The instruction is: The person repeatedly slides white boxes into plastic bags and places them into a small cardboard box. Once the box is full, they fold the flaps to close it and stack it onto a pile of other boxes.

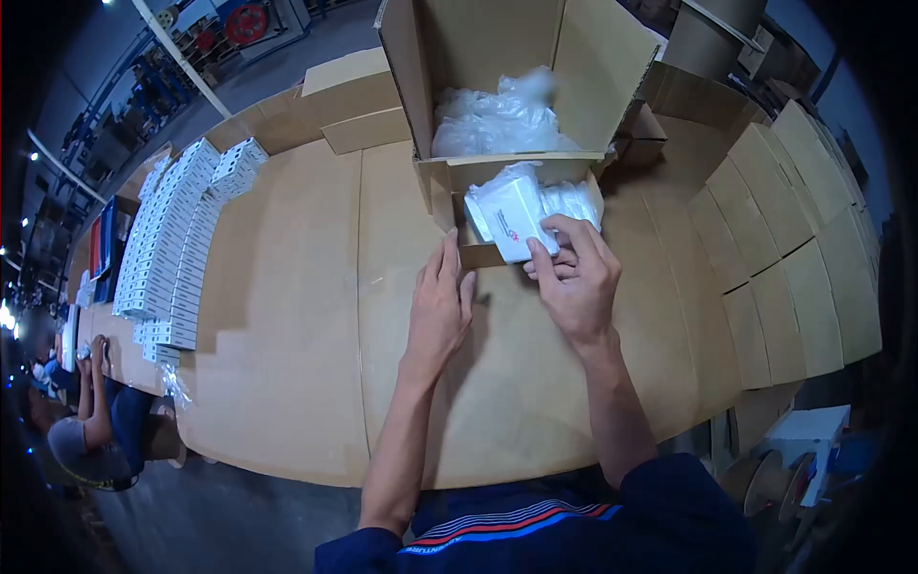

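My right hand (581, 277) pinches the lower right corner of a flat white packet (510, 212) with small dark and red print. The packet is tilted over a small open carton (442, 196), where more clear-wrapped white packets (571, 203) lie to its right. My left hand (442, 301) rests at the carton's lower left corner, fingers extended and thumb apart, holding nothing. Behind the small carton stands a tall open cardboard box (602, 57) with crumpled clear plastic bags (497, 120) inside.
Stacked small white boxes (172, 239) line the left side of the cardboard-covered table (287, 316). Folded cartons (794, 249) stand at the right. Another person (91, 430) sits at the far left. A cardboard box (359, 100) lies behind the table's back edge.
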Motion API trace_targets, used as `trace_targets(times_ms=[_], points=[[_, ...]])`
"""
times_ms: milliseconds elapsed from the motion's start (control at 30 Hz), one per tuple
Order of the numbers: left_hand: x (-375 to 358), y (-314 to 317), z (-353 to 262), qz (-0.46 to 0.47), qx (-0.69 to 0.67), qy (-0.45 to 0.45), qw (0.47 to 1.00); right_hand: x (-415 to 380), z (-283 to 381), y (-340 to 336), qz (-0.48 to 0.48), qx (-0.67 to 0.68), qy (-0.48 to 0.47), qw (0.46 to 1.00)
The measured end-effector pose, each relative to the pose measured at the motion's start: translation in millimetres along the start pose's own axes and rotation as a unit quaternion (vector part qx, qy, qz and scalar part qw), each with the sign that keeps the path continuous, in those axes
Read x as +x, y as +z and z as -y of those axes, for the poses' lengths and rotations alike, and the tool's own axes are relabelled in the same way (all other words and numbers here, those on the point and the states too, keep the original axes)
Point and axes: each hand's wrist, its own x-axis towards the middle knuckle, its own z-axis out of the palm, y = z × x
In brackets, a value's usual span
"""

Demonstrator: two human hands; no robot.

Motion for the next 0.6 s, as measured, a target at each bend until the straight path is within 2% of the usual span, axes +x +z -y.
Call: trace_targets(times_ms=[167,300,433,533,600], points=[[-3.3,-1.1,1.2,-0.002,-0.038,-0.004,0.999,4.8,-15.4,50.1,-0.021,-0.005,-0.031,0.999],[-2.1,-4.4,3.6,0.009,-0.06,-0.02,0.998,4.7,-27.6,73.5,-0.023,-0.116,-0.095,0.988],[-0.9,-6.3,4.9,0.005,-0.1,-0.02,0.995,8.3,-35.4,82.1,0.012,-0.156,-0.048,0.987],[-0.6,-6.2,7.9,0.008,-0.123,-0.021,0.992,14.1,-30.0,85.5,0.051,-0.237,-0.043,0.969],[-0.3,-5.8,8.4,0.001,-0.128,-0.013,0.992,11.3,-31.4,93.9,0.09,-0.251,0.023,0.964]])
